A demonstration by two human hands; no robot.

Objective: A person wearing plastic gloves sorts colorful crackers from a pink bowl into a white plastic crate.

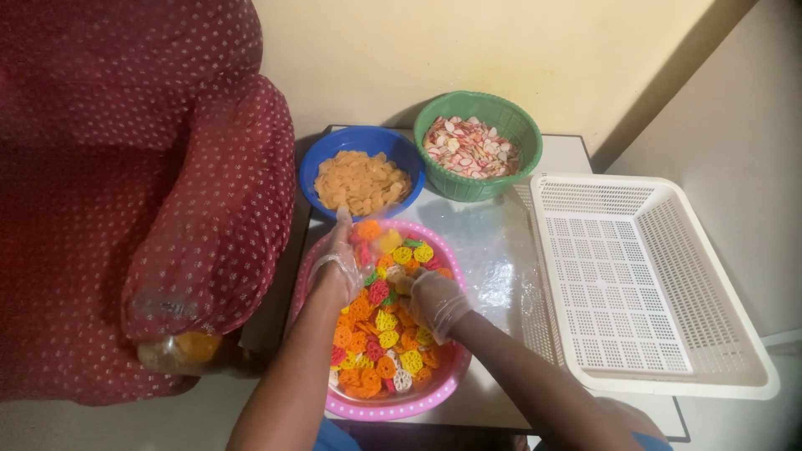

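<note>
A pink basin (pixel 434 392) on a small white table (pixel 493 250) holds several wheel-shaped snack pieces (pixel 384 342) in orange, yellow, red and green. Both of my hands wear thin clear gloves. My left hand (pixel 341 266) is over the basin's left side and holds up a clear plastic bag (pixel 372 238) with a few coloured pieces inside. My right hand (pixel 436 302) rests in the pile at the basin's middle, fingers curled among the pieces; whether it grips any is not visible.
A blue bowl (pixel 334 154) of pale orange chips and a green basket (pixel 518 125) of pink-white pieces stand at the table's back. A white plastic crate (pixel 652 284) lies empty at the right. A dark red dotted armchair (pixel 125 209) stands left.
</note>
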